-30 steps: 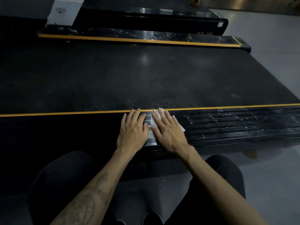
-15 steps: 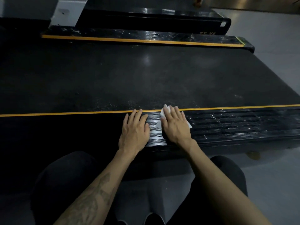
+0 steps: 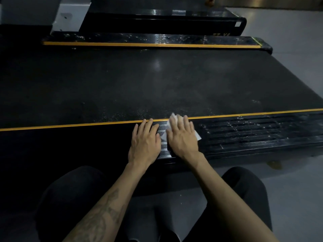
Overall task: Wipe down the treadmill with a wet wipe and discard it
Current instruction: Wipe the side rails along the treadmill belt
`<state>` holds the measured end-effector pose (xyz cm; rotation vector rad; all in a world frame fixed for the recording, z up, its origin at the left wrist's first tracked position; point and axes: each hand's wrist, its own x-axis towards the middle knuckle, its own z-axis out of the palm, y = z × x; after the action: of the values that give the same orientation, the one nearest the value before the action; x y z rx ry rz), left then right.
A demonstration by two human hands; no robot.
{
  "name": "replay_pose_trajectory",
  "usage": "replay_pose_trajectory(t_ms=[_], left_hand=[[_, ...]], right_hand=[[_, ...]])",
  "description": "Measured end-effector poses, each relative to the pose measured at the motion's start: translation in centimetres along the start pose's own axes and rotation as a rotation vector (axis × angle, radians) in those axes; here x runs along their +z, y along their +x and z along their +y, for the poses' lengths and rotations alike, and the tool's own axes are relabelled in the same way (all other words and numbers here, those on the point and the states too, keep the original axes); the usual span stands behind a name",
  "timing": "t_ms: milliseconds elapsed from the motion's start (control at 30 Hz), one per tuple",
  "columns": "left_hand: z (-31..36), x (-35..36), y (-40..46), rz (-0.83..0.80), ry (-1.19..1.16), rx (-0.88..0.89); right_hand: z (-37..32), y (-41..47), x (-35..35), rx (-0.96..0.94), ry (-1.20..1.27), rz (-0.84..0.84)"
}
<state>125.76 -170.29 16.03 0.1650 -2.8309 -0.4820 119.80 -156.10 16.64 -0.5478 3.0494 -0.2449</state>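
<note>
The treadmill's ribbed black side rail (image 3: 253, 135) runs across the view, edged by a yellow stripe, with the wide black belt (image 3: 157, 84) behind it. My right hand (image 3: 182, 137) lies flat on a white wet wipe (image 3: 197, 136) and presses it onto the rail; the wipe's corners stick out beyond my fingertips and at both sides of my hand. My left hand (image 3: 145, 142) rests flat on the rail just left of it, fingers straight, holding nothing.
The far side rail (image 3: 157, 40) with its own yellow stripe lies beyond the belt, and a second black machine (image 3: 166, 20) behind that. Grey floor (image 3: 288, 180) extends to the right. My knees in dark trousers are at the bottom.
My right hand has slid the wipe a little to the right and toward the yellow stripe along the rail. My left hand has stayed in place.
</note>
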Motion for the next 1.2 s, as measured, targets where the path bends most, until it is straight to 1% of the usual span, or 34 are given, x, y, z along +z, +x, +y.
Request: replay_pose_trajectory(t_ms=[67, 133, 167, 233, 300, 367, 433, 533, 700, 800, 867, 900, 967, 1033, 1067, 1100, 1200], left_hand=[[-0.1, 0.0, 0.0, -0.013, 0.014, 0.013], [-0.2, 0.0, 0.0, -0.013, 0.021, 0.011], [-0.1, 0.0, 0.0, -0.011, 0.015, 0.007], [0.0, 0.0, 0.0, 0.007, 0.006, -0.002], [0.0, -0.2, 0.0, 0.01, 0.004, 0.002], [0.1, -0.3, -0.1, -0.004, 0.01, 0.004], [0.1, -0.3, -0.1, -0.009, 0.019, 0.006], [0.0, -0.2, 0.0, -0.005, 0.033, 0.007], [0.0, -0.2, 0.0, -0.014, 0.037, 0.006], [0.1, -0.2, -0.1, -0.012, 0.039, 0.006], [0.1, -0.2, -0.1, -0.013, 0.037, 0.008], [0.1, -0.3, -0.1, -0.017, 0.037, 0.008], [0.1, -0.3, 0.0, -0.027, 0.038, 0.006], [0.1, -0.3, 0.0, -0.026, 0.036, 0.003], [0.1, -0.2, -0.1, -0.018, 0.037, 0.001], [0.1, -0.2, -0.1, -0.01, 0.036, 0.002], [0.0, -0.2, 0.0, -0.004, 0.038, 0.012]], right_hand=[[-0.3, -1.0, -0.3, -0.204, 0.002, -0.057], [1.2, -1.2, -0.8, -0.311, 0.018, -0.086], [2.2, -1.0, -0.9, -0.305, 0.017, -0.081], [3.4, -0.4, -0.9, -0.168, 0.014, -0.031], [3.0, 0.0, -0.5, 0.009, 0.007, 0.007], [1.6, 0.1, -0.1, 0.081, -0.02, 0.012], [0.8, 0.0, 0.2, 0.06, -0.044, 0.026], [1.1, -0.7, 0.0, 0.026, -0.052, 0.139], [1.4, -1.4, -0.2, -0.049, 0.086, 0.243], [1.8, -1.8, 0.2, -0.144, 0.082, 0.199], [2.7, -1.6, -0.1, -0.215, 0.083, 0.125], [3.4, -1.4, -0.3, -0.22, 0.071, 0.074], [4.5, -0.7, -0.8, -0.12, 0.029, -0.005], [4.6, -0.4, -1.0, 0.023, -0.023, 0.004], [3.9, -0.7, -0.9, 0.056, -0.041, 0.02], [3.1, -1.1, -0.6, 0.039, -0.036, 0.029], [1.9, -2.7, -0.4, -0.164, 0.053, -0.032]])
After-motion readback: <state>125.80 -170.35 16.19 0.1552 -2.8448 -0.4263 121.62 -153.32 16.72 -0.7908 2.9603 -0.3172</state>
